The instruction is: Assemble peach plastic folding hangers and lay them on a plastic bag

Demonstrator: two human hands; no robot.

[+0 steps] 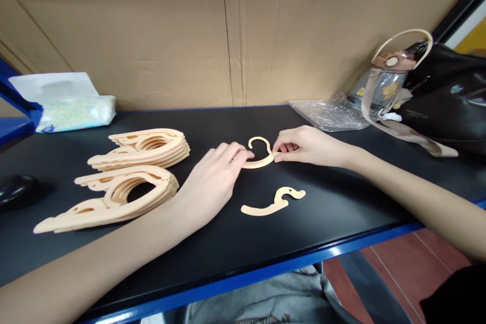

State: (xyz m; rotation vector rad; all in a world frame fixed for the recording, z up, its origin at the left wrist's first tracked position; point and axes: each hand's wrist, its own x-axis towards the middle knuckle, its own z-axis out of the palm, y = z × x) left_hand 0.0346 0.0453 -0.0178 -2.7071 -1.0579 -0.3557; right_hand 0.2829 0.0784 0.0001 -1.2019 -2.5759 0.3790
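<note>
A cream folding hanger piece [258, 163] with a curved hook lies between my hands over the black table. My left hand [218, 177] has its fingers closed around the left end of its arm, palm down. The thumb and fingers of my right hand [299, 146] pinch the piece at the joint below the hook, hiding part of it. Nearer the front edge, a loose curved hanger part [271, 207] lies flat and untouched. Two stacks of cream folded hangers, a rear stack [152, 149] and a front stack [125, 202], sit left of my left hand.
A tissue pack [78, 111] stands at the back left, and a dark rounded object [17, 190] sits at the left edge. Crinkled clear plastic [326, 115], a strapped water bottle [383, 86] and a black bag [448, 96] occupy the back right. Cardboard [170, 35] walls the rear.
</note>
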